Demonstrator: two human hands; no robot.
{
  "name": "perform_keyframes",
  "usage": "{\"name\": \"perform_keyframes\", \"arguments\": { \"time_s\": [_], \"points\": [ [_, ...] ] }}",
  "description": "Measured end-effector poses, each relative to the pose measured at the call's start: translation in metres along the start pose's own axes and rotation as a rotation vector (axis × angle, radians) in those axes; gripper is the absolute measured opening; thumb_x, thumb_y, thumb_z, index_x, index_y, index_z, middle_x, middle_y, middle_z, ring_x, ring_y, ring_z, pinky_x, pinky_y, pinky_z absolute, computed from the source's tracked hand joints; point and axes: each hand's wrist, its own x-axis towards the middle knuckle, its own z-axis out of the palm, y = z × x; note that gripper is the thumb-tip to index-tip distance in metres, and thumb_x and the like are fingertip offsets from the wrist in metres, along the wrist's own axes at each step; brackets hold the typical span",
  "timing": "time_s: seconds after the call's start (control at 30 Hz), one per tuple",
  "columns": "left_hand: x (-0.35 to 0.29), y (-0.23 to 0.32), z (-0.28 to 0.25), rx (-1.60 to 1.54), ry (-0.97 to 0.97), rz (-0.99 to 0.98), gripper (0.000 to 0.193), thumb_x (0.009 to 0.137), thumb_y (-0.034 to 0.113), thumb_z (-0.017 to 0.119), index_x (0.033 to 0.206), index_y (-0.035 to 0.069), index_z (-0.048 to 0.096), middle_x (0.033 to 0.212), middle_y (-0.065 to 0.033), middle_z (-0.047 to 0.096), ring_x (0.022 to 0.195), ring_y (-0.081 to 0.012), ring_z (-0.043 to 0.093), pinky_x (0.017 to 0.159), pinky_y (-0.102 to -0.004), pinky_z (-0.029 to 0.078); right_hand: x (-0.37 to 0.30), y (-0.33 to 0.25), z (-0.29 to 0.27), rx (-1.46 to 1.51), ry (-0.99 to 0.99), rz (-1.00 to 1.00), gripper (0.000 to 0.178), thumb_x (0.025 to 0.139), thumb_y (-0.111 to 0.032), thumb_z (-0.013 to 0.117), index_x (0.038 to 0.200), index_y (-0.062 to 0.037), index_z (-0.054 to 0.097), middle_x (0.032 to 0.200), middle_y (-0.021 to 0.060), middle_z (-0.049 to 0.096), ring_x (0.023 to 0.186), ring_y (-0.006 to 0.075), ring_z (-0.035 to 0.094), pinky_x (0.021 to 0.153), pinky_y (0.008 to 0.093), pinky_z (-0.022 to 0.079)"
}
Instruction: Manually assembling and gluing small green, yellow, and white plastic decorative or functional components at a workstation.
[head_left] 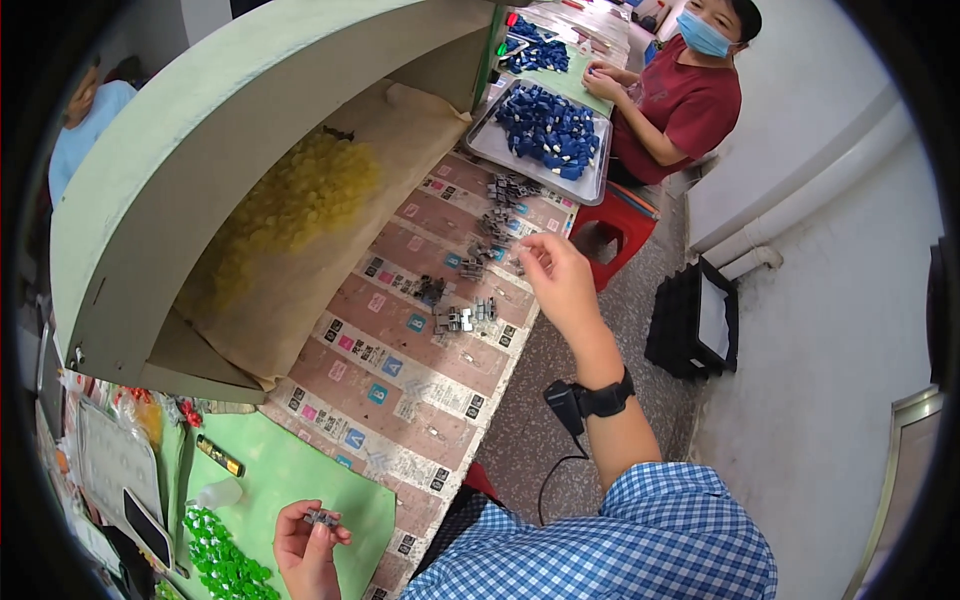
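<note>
Low at the left, over a green mat (335, 485), my left hand (305, 562) pinches a small dark grey piece (322, 517) between thumb and fingers. My right hand (562, 285) is over the table's right edge, its thumb and fingertips pressed together; whatever they hold is too small to make out. Beside those fingertips, several clusters of small grey clip-like pieces (453, 320) run along the patterned table cover (385, 350) toward a metal tray (592, 188). A black strap (606, 398) with a cable is around my right wrist.
Blue pieces (550, 130) fill the tray; a masked co-worker (665, 110) sits beside it near a red stool (628, 225). A pale hood (190, 130) covers yellow pieces (300, 195). Green pieces (225, 560) and a small bottle (218, 493) lie left. A black crate (692, 320) stands on the floor.
</note>
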Motion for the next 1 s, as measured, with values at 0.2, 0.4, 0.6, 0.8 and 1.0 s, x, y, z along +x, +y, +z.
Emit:
{"name": "perform_keyframes", "arguments": {
  "time_s": [0.2,0.4,0.6,0.8,1.0],
  "points": [
    [-0.01,0.006,-0.003,0.018,0.064,-0.011,0.03,0.089,0.004,0.054,0.118,-0.001,0.051,0.092,-0.0057,0.059,0.08,-0.0135,0.056,0.074,-0.0258,0.046,0.015,0.004,0.0,-0.103,-0.147,-0.164,0.024,0.075,-0.012,0.063,0.098,-0.0034,0.062,0.091,0.0125,0.058,0.086,0.0306,0.056,0.078,0.036,0.045],
    [-0.013,0.01,-0.007,0.0,0.09,-0.008,0.027,0.087,0.002,0.056,0.113,-0.002,0.053,0.092,-0.0068,0.06,0.079,-0.0146,0.057,0.074,-0.0264,0.046,0.012,-0.012,0.02,-0.194,-0.274,-0.294,0.025,0.073,-0.012,0.065,0.096,-0.0022,0.062,0.092,0.0119,0.055,0.09,0.0286,0.055,0.08,0.0343,0.044],
    [-0.019,0.008,-0.012,0.063,0.102,-0.026,0.024,0.088,0.004,0.056,0.11,-0.002,0.054,0.095,-0.009,0.059,0.081,-0.0162,0.057,0.072,-0.0283,0.047,0.012,-0.012,0.024,-0.181,-0.23,-0.26,0.023,0.075,-0.014,0.064,0.095,-0.001,0.063,0.087,0.0117,0.057,0.082,0.0308,0.057,0.073,0.0351,0.046],
    [-0.013,-0.01,-0.023,0.091,0.155,0.054,0.036,0.082,0.012,0.064,0.111,-0.005,0.053,0.081,-0.0102,0.061,0.065,-0.0154,0.059,0.062,-0.0271,0.05,-0.007,-0.049,-0.004,0.752,-0.264,0.14,0.013,0.085,-0.009,0.061,0.092,0.0021,0.062,0.083,0.0064,0.064,0.069,0.0128,0.061,0.064,0.0236,0.049],
    [-0.012,0.009,-0.018,-0.029,0.131,0.169,0.027,0.076,0.007,0.07,0.096,-0.002,0.054,0.08,-0.0108,0.062,0.068,-0.0159,0.061,0.058,-0.0277,0.054,-0.035,-0.115,0.002,1.298,-0.63,0.267,0.014,0.088,-0.016,0.06,0.092,-0.0023,0.058,0.09,0.0112,0.065,0.075,0.0173,0.063,0.071,0.0292,0.052]
  ]
}}
